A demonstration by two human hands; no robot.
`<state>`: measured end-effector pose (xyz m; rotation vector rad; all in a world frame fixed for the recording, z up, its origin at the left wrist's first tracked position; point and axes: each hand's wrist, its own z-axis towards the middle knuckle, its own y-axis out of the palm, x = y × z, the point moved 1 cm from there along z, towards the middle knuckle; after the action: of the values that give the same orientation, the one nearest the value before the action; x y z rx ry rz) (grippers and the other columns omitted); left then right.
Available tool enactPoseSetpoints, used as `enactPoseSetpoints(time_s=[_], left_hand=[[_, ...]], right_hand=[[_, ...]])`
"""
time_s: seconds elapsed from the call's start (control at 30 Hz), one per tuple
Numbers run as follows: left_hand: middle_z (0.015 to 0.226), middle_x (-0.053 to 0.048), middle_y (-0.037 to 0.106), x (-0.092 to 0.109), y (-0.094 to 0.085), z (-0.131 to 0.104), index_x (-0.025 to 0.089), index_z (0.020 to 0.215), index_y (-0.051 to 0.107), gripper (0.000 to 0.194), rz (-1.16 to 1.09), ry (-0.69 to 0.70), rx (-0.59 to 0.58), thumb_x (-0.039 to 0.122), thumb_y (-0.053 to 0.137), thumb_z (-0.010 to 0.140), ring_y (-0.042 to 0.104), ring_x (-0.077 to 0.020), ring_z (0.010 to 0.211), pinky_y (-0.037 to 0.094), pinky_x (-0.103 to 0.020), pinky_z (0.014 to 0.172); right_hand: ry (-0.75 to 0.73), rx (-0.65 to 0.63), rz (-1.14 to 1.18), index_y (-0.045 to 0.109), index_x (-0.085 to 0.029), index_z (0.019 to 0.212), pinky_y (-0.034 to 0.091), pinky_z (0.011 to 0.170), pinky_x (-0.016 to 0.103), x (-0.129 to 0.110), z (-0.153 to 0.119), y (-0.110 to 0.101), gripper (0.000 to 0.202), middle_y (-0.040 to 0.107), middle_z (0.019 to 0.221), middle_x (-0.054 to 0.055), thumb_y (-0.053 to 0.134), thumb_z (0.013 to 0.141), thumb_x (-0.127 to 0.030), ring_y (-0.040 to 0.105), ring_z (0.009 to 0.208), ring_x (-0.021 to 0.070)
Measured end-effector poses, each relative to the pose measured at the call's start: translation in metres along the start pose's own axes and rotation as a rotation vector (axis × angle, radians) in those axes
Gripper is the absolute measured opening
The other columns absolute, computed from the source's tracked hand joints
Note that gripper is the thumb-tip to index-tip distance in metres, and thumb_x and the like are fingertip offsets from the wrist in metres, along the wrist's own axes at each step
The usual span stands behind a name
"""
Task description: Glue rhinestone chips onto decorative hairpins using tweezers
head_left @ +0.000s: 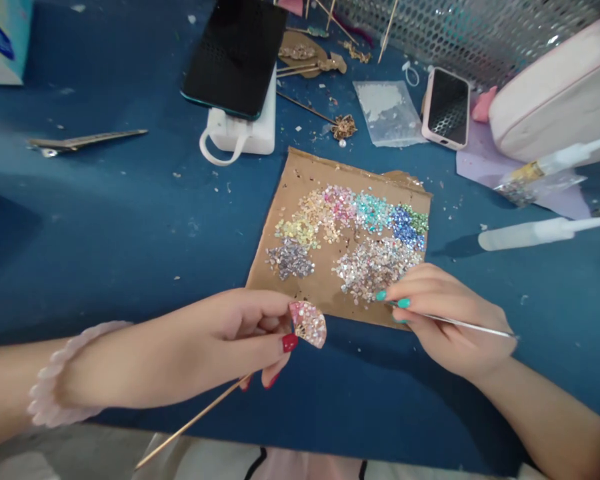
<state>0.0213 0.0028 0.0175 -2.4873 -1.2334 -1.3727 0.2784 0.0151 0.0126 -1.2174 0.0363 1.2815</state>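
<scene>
In my left hand, thumb and fingers pinch a small fan-shaped ornament covered in pink and pale glittery chips. A thin wooden stick runs back below that hand. My right hand is closed around a slim silvery metal tool; its working tip is hard to make out. Those fingertips are at the lower edge of a pile of clear, sparkly chips. The chips lie on a piece of brown cardboard, beside grey chips and smaller heaps of yellow, pink, turquoise, blue and green.
A dark phone rests on a white charger block. A metal hair clip lies at left. Glue bottles, a pink-edged phone, a plastic bag and a pale pouch are at right. Gold ornaments lie behind the cardboard.
</scene>
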Motion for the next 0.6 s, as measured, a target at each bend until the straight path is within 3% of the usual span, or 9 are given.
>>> enactPoseSetpoints(time_s=[0.13,0.3,0.6], left_hand=[[0.062,0.008,0.053,-0.012,-0.003,0.001,0.034,0.094,0.062,0.016,0.002,0.023,0.021,0.032,0.051,0.083,0.048,-0.01,0.054,0.043,-0.015,0.049],[0.063,0.009,0.058,-0.026,-0.007,-0.002,0.046,0.108,0.056,0.024,0.066,-0.017,0.023,0.038,0.049,0.086,0.05,-0.0127,0.054,0.046,-0.018,0.053],[0.061,0.009,0.05,-0.013,-0.005,-0.003,0.032,0.102,0.06,0.023,0.024,-0.167,0.006,0.043,0.044,0.09,0.045,-0.0083,0.058,0.039,-0.015,0.062]], right_hand=[[0.009,0.006,0.006,0.061,-0.015,0.081,0.052,0.069,0.035,0.005,0.001,0.001,0.012,0.069,0.077,0.007,0.063,0.076,-0.004,0.063,0.073,0.0147],[0.021,0.03,0.037,0.058,-0.017,0.086,0.053,0.067,0.036,0.008,0.002,0.001,0.019,0.069,0.077,0.006,0.064,0.074,-0.003,0.063,0.071,0.015],[0.068,0.025,0.049,0.059,-0.015,0.083,0.052,0.066,0.034,0.01,0.006,0.0,0.015,0.068,0.076,0.006,0.064,0.075,-0.004,0.062,0.073,0.0143]])
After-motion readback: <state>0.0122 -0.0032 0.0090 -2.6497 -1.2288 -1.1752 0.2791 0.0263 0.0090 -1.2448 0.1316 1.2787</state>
